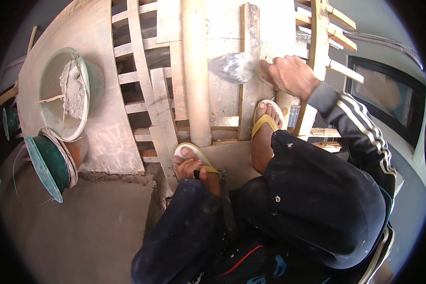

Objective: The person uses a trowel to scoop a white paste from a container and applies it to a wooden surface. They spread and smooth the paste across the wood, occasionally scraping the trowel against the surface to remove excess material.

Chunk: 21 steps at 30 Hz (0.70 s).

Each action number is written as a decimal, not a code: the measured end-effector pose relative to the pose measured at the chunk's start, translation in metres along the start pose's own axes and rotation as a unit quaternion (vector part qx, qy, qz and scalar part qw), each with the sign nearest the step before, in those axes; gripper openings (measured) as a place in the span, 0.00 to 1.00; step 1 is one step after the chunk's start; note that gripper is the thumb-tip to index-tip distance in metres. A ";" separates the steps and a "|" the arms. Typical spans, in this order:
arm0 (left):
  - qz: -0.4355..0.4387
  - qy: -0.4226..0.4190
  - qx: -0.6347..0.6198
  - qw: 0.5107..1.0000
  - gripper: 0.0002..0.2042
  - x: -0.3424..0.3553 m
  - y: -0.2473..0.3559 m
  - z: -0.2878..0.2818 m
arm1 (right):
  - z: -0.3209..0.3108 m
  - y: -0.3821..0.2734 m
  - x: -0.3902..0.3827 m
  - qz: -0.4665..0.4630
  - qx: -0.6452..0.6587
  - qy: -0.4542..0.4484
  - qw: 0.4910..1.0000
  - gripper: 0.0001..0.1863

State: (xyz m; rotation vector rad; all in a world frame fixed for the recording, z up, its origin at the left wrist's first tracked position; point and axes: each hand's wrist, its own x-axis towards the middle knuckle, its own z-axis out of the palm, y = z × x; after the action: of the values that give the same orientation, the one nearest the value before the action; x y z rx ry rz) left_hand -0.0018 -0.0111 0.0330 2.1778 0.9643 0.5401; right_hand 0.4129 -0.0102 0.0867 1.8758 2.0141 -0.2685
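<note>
My right hand [291, 75], below a dark striped sleeve, is closed round the handle of a pointed trowel [229, 66], whose blade is flecked with pale material and slightly blurred over a wooden batten [248, 109]. My left hand [189, 168] hangs by my left sandalled foot, fingers loosely bent and apart, holding nothing that I can see; its palm is hidden. A round pale pole [196, 104] lies between the trowel and a wooden lattice [132, 52]. At the left, a bucket [94, 80] holds grey mix and a thin stick on a pale board [113, 146].
A green round container [45, 168] with cord round it sits at the board's edge. Below it is a grey cement surface [80, 222]. Timber slats [341, 38] jut out at the right beside a dark-framed window [383, 99]. My feet are on narrow planks among open gaps.
</note>
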 end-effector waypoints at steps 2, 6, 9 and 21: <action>0.005 0.008 -0.002 1.000 0.09 -0.001 -0.003 0.003 | -0.008 0.005 -0.003 -0.017 -0.016 -0.024 0.999 0.19; 0.033 0.047 0.000 0.998 0.08 -0.009 -0.013 0.021 | 0.004 -0.010 -0.003 -0.112 0.005 -0.072 0.991 0.21; 0.034 -0.003 0.014 0.999 0.08 -0.006 -0.012 0.011 | -0.003 -0.011 0.023 -0.089 0.009 -0.145 0.985 0.21; 0.016 -0.004 0.014 1.000 0.10 -0.009 -0.014 0.006 | -0.048 0.034 0.030 -0.009 0.049 -0.153 0.987 0.28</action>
State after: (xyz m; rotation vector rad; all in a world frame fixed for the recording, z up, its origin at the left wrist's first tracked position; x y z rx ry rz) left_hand -0.0108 -0.0138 0.0176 2.2221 0.9406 0.5348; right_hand 0.4384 0.0393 0.1227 1.7483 1.8371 -0.6300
